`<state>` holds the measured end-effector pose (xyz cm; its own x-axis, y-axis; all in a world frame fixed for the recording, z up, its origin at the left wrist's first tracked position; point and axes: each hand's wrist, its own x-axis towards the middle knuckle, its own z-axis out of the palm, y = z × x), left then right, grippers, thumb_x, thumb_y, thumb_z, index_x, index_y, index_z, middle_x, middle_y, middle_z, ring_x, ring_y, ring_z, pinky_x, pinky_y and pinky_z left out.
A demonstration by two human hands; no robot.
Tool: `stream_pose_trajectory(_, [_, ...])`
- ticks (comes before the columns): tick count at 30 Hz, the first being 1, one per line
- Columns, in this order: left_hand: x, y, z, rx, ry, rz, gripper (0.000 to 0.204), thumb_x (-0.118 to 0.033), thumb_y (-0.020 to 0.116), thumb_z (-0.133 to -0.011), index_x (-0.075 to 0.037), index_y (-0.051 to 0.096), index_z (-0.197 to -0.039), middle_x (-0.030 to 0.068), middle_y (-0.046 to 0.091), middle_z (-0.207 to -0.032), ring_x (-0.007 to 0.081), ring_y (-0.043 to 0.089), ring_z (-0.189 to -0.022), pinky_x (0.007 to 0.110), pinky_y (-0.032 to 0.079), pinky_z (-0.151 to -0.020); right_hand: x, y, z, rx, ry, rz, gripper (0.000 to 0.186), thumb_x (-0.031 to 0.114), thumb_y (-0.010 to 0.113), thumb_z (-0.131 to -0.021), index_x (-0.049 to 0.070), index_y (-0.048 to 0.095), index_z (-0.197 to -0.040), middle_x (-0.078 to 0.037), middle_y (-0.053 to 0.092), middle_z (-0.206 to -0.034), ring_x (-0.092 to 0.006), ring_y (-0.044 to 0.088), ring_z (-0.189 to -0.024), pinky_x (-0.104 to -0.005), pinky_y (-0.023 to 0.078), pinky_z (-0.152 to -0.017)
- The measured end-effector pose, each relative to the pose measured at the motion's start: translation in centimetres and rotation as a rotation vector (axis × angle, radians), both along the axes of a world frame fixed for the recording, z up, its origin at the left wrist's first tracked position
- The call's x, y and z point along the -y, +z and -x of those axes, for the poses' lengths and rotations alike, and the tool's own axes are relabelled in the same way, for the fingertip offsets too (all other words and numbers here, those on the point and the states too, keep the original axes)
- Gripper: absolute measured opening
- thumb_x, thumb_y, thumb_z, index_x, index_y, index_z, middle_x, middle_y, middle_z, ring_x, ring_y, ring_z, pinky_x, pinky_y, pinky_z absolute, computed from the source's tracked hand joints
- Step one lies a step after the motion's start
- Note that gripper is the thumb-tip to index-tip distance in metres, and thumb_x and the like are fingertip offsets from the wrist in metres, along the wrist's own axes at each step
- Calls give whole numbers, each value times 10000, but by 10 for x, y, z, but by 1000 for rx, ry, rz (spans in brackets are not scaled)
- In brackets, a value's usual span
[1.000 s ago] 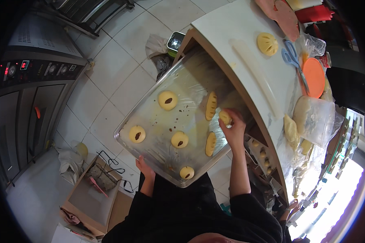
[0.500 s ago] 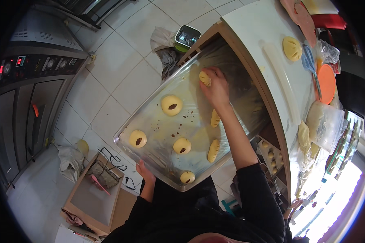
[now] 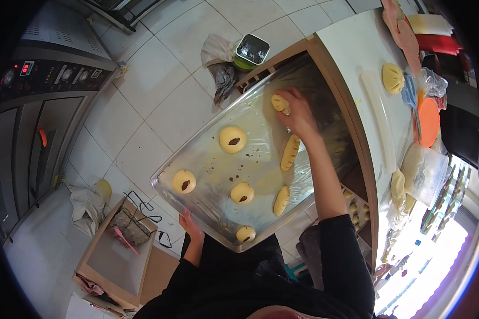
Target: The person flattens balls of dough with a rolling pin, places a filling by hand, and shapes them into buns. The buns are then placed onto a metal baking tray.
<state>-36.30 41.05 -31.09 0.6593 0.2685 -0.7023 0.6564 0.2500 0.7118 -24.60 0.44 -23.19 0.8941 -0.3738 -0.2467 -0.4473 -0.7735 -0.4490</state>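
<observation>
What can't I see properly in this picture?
In the head view:
Dough piece: its right side, hidden by the right hand.
Left hand: any fingers beneath the tray, which covers them.
Tray's right end: hidden by the counter.
Metal rack: cut off by the upper edge.

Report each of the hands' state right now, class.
Left hand: holding the tray by its edge, grip partly hidden.
Right hand: closed on a scored dough piece.

Four spotted buns [image 3: 229, 135], two slender loaves [image 3: 290, 152] (scored)
</observation>
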Motion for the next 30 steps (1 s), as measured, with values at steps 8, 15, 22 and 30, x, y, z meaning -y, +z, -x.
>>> stream_pose_trajectory(8, [-6,-4,4,61,-102,-26,179,-197,482,-901,-26,521,-935,8,528,-864,86,478,-800,245,394,-730,-12,1,-11,91,-224,-66,527,161,705,-650,117,528,-1145,-99,488,-1117,-308,459,-1067,-377,409,-899])
stream_pose_trajectory(15, [-1,-5,4,46,-44,-18,197,-188,471,-904,-11,528,-969,18,544,-880,91,491,-816,244,398,-746,0,12,-11,93,-37,-17,668,88,715,-624,144,450,-1235,-100,410,-1254,-301,402,-1160,-365,365,-962])
stream_pose_trajectory(22, [-7,-13,8,58,-80,-53,187,-179,469,-903,-8,528,-949,15,538,-861,88,478,-796,239,389,-743,15,2,-19,59,190,-62,623,0,682,-580,59,485,-1168,-117,475,-1203,-309,398,-1151,-352,350,-975])
stream_pose_trajectory(30, [2,-6,1,71,-90,-53,178,-172,472,-901,-4,521,-931,18,534,-857,89,474,-796,238,390,-729,-7,34,-4,113,101,-6,616,67,676,-649,71,445,-1220,-146,430,-1247,-320,392,-1162,-373,350,-969])
